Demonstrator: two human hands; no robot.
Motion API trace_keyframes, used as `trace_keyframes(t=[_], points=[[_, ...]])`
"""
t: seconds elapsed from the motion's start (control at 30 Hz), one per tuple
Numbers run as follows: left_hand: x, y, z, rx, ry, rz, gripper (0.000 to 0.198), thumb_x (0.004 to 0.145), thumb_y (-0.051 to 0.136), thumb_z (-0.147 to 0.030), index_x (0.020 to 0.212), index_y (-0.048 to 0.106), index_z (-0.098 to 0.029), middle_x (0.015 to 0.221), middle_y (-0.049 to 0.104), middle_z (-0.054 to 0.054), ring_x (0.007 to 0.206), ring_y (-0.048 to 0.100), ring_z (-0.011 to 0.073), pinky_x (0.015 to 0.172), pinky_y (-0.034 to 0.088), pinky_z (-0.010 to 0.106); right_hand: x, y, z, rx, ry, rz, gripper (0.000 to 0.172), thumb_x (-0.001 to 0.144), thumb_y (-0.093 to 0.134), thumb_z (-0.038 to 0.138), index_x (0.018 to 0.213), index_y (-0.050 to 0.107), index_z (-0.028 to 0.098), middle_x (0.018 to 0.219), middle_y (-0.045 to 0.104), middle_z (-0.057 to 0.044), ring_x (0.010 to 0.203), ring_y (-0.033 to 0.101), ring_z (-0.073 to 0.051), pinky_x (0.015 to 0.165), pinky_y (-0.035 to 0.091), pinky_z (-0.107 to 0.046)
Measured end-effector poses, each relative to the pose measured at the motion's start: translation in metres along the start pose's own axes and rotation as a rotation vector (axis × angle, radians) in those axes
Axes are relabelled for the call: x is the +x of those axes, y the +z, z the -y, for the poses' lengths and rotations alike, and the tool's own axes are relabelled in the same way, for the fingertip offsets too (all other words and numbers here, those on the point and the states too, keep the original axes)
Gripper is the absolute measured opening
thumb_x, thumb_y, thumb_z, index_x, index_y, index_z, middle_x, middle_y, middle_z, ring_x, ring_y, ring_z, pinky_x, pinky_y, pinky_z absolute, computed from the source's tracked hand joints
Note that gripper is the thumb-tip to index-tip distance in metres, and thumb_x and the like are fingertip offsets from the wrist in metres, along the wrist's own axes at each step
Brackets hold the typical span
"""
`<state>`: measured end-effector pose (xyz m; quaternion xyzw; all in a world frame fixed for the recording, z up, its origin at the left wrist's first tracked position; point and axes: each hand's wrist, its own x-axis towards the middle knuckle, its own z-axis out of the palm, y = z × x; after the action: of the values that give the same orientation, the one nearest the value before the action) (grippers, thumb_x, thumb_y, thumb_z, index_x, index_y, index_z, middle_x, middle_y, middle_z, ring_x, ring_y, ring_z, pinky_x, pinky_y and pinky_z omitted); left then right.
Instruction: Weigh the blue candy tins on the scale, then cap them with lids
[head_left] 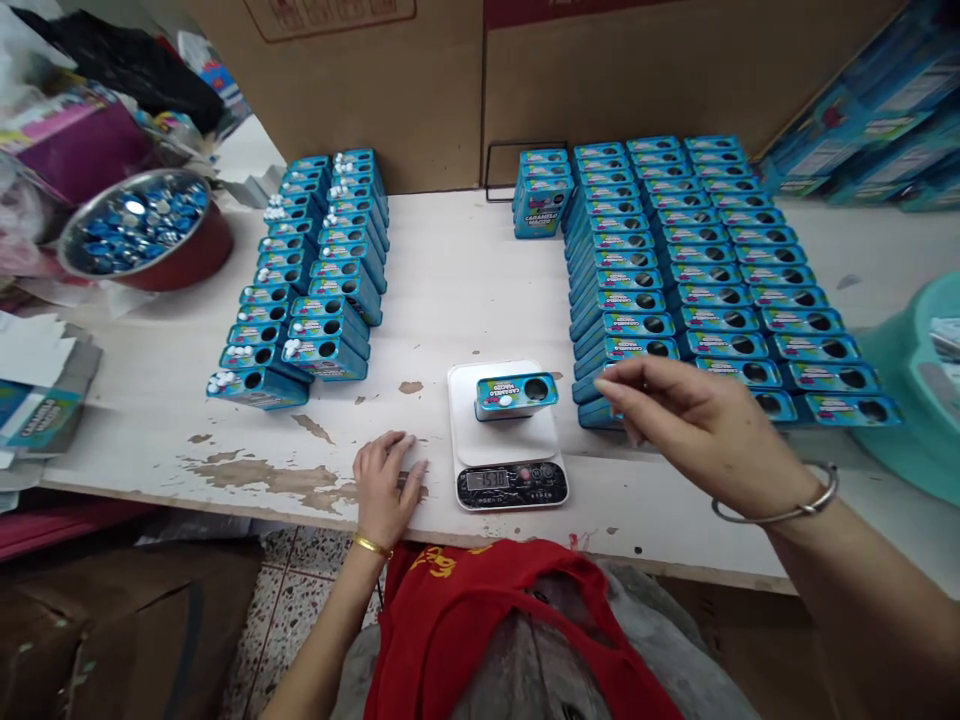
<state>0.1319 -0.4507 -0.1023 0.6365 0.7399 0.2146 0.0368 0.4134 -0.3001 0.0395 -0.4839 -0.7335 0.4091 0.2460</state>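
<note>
A white digital scale (471, 447) with a black panel and lit display sits near the table's front edge. On its pan stands a small blue box (516, 397) marked "Caramelo Macizo", with a dark round hole in its top and a small white piece beside the hole. My left hand (386, 485) rests on the tabletop left of the scale, fingers out and holding nothing. My right hand (690, 412) hovers right of the scale, before the right-hand rows of blue boxes (630, 325). Its thumb and forefinger pinch together; anything between them is too small to make out.
Two rows of similar boxes (330, 360), several topped with white pieces, stand at left. Beyond them is a red-sided metal bowl (214, 245) of blue wrapped sweets. Large cardboard cartons (375, 90) close off the back. A turquoise tub (900, 400) stands at far right.
</note>
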Motion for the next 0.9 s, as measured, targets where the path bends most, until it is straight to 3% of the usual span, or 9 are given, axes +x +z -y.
trace_keyframes(t=[0.1,0.17,0.33,0.47,0.67,0.77,0.9], points=[[0.000,0.000,0.000,0.004,-0.004,0.004,0.032,0.087,0.053,-0.034,0.115,0.056,-0.020,0.117,0.056,0.010,0.110,0.049,0.0234,0.099,0.033,0.042,-0.026,0.011,-0.037,0.125,0.197,0.031,0.028,0.083,0.054,0.045,0.083,0.060,0.018,0.056,0.051,0.002,0.046,0.048,-0.011,0.045,0.040,-0.024],[0.000,0.000,0.000,0.007,-0.004,0.003,0.032,0.087,0.053,-0.035,0.114,0.056,-0.020,0.116,0.056,0.010,0.110,0.049,0.0234,0.098,0.034,0.042,-0.043,0.020,-0.060,0.157,0.299,0.012,0.029,0.082,0.055,0.047,0.082,0.059,0.018,0.058,0.052,0.002,0.047,0.050,-0.011,0.044,0.040,-0.023],[0.000,0.000,0.000,-0.013,-0.008,0.009,0.031,0.087,0.052,-0.035,0.113,0.056,-0.020,0.115,0.057,0.010,0.108,0.050,0.0235,0.096,0.036,0.042,-0.076,0.043,-0.095,0.258,0.415,0.017,0.033,0.079,0.055,0.052,0.080,0.058,0.019,0.063,0.053,0.001,0.048,0.052,-0.012,0.044,0.044,-0.024],[0.010,-0.012,-0.014,-0.113,0.013,-0.058,0.031,0.089,0.049,-0.032,0.117,0.053,-0.020,0.112,0.056,0.010,0.107,0.052,0.0219,0.094,0.039,0.042,-0.090,0.058,-0.108,0.313,0.459,0.019,0.036,0.078,0.055,0.054,0.080,0.058,0.018,0.062,0.051,0.001,0.048,0.051,-0.012,0.045,0.045,-0.025],[0.045,-0.044,-0.066,-0.171,0.228,-0.191,0.033,0.089,0.050,-0.029,0.121,0.049,-0.023,0.120,0.052,0.011,0.116,0.048,0.0221,0.100,0.037,0.043,-0.095,0.066,-0.118,0.353,0.464,-0.021,0.036,0.080,0.053,0.053,0.084,0.058,0.018,0.065,0.051,0.001,0.051,0.050,-0.012,0.048,0.045,-0.025],[0.061,-0.048,-0.086,-0.106,0.369,-0.179,0.036,0.088,0.052,-0.030,0.123,0.051,-0.024,0.123,0.052,0.010,0.121,0.044,0.0240,0.104,0.032,0.046,-0.095,0.067,-0.116,0.359,0.460,-0.012,0.036,0.081,0.051,0.054,0.083,0.058,0.019,0.064,0.049,0.002,0.052,0.048,-0.013,0.049,0.045,-0.025],[0.073,-0.041,-0.103,0.011,0.439,-0.112,0.039,0.088,0.050,-0.035,0.126,0.050,-0.024,0.132,0.049,0.011,0.127,0.038,0.0268,0.108,0.023,0.050,-0.094,0.069,-0.115,0.371,0.447,-0.012,0.037,0.081,0.049,0.055,0.082,0.057,0.019,0.061,0.047,0.002,0.053,0.047,-0.013,0.048,0.044,-0.025]])
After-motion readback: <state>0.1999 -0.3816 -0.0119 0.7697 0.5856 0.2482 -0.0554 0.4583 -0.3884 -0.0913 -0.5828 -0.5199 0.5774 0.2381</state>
